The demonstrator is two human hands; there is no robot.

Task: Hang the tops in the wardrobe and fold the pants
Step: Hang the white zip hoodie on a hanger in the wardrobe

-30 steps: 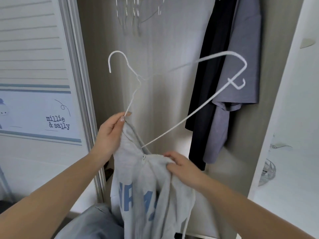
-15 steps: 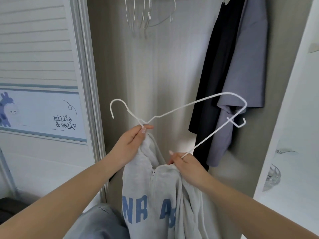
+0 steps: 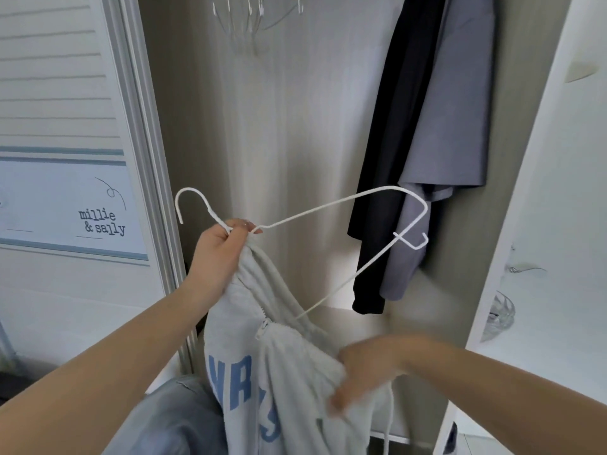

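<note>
I stand at the open wardrobe. My left hand (image 3: 220, 249) pinches the neck of a white wire hanger (image 3: 341, 205) together with the collar of a light grey zip hoodie with blue letters (image 3: 272, 372). One arm of the hanger runs inside the hoodie's shoulder; the other arm sticks out bare to the right. My right hand (image 3: 364, 372), blurred, grips the hoodie's fabric lower down on the right side. A black top (image 3: 387, 152) and a grey top (image 3: 456, 119) hang at the wardrobe's right.
Several empty white hangers (image 3: 253, 18) hang from the rail at the top. The sliding door frame (image 3: 144, 152) stands at the left, a white side panel (image 3: 538, 205) at the right. Grey-blue pants (image 3: 170, 418) lie below my left forearm.
The hanger has come down and slid further into the hoodie. My right hand has dropped from the hanger's lower wire to the hoodie's right side, and the view has tilted.
</note>
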